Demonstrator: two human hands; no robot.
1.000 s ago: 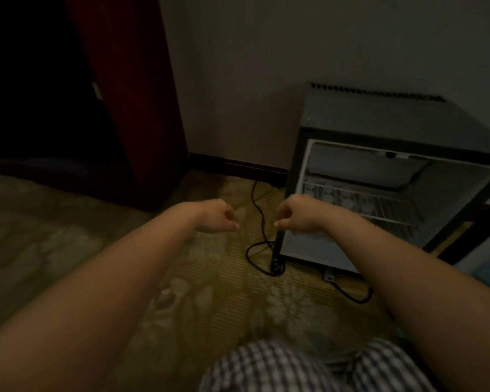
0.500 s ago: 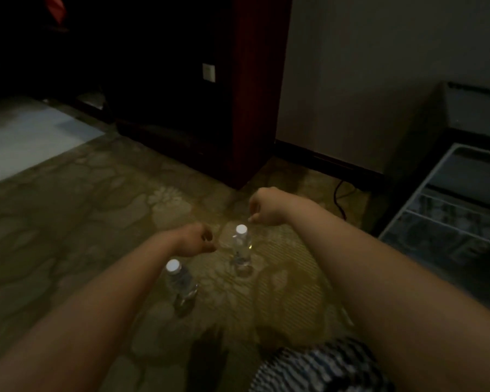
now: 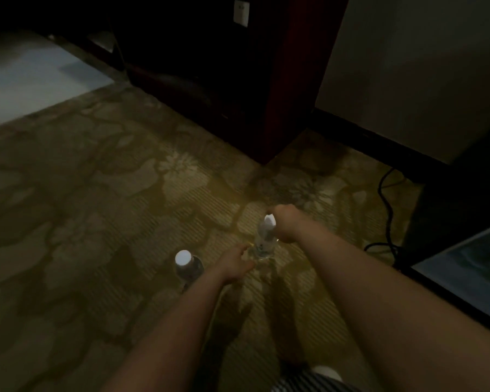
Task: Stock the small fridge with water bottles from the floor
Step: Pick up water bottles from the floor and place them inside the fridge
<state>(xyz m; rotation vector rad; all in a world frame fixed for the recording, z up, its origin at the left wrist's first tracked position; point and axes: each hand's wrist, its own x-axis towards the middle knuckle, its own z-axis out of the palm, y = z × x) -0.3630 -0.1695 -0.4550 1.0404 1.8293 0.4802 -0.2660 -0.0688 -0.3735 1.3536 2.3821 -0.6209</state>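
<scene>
Two clear water bottles with white caps stand upright on the patterned carpet. The right bottle (image 3: 263, 241) has my right hand (image 3: 290, 223) curled around its neck just beside the cap. My left hand (image 3: 235, 261) reaches toward that bottle's lower part with its fingers extended; whether they touch it is unclear. The left bottle (image 3: 186, 265) stands free just left of my left wrist. The small fridge (image 3: 450, 210) is at the right edge, dark outside, with part of its pale open inside showing low on the right.
A black power cable (image 3: 388, 213) loops on the carpet between the bottles and the fridge. A dark red cabinet (image 3: 283, 94) stands behind the bottles against the wall. Pale flooring lies at the far left. My checked clothing shows at the bottom.
The view swung left and down from the open fridge to the bottles. Both hands dropped lower; my right hand closed in on the right bottle's top and my left hand opened toward it.
</scene>
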